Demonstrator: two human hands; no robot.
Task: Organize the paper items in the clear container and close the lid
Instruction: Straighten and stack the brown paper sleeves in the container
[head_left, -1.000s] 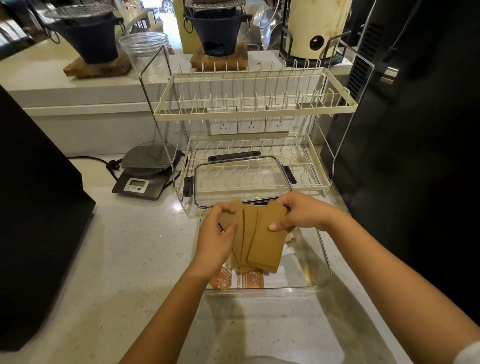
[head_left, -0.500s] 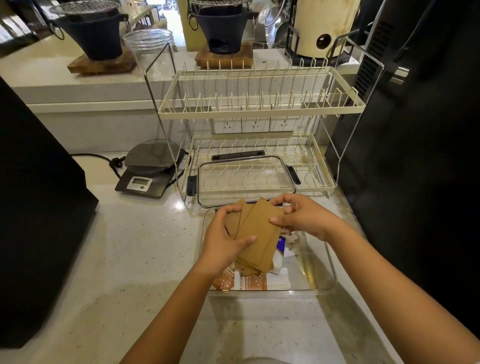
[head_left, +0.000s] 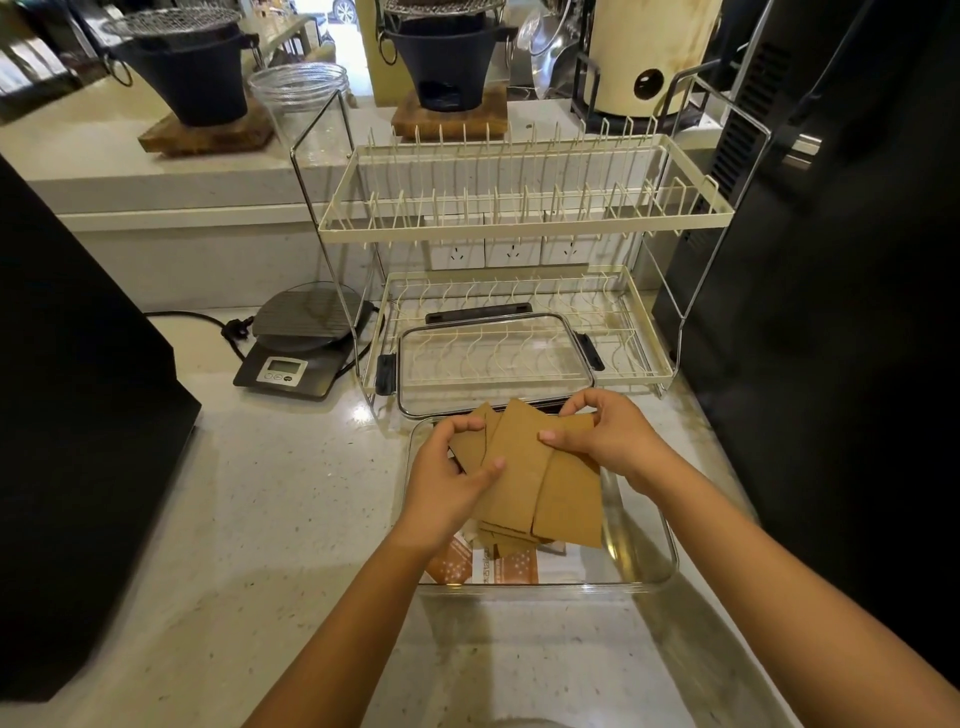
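Holding a fan of brown paper sleeves (head_left: 540, 478) in the lower middle of the frame, I have both hands on it above the clear container (head_left: 660, 551). My left hand (head_left: 447, 483) comes in from the bottom centre, forearm angled up and to the right, wrist bent slightly; its fingers curl behind the left edge of the fan and the thumb presses across the front, so the sleeves are pinched between them. My right hand (head_left: 608, 441) reaches in from the lower right corner, forearm slanting up and to the left; its fingers arch over the top edge of the rightmost sleeve while the thumb tip sits on the face — a pinch on the paper, not a loose touch. The sleeves overlap and tilt, their lower ends hanging down into the open container.

On the container's floor, below the fan, lie orange-and-white printed packets (head_left: 488, 566), partly hidden by the sleeves and my left wrist. The container stands on the pale speckled counter (head_left: 249, 519).

The lid (head_left: 493, 364) — clear, with dark clips — lies flat in the lower tier of the cream dish rack (head_left: 519, 218), just behind the container at the centre of the frame. A digital scale (head_left: 296, 353) sits left of the rack.
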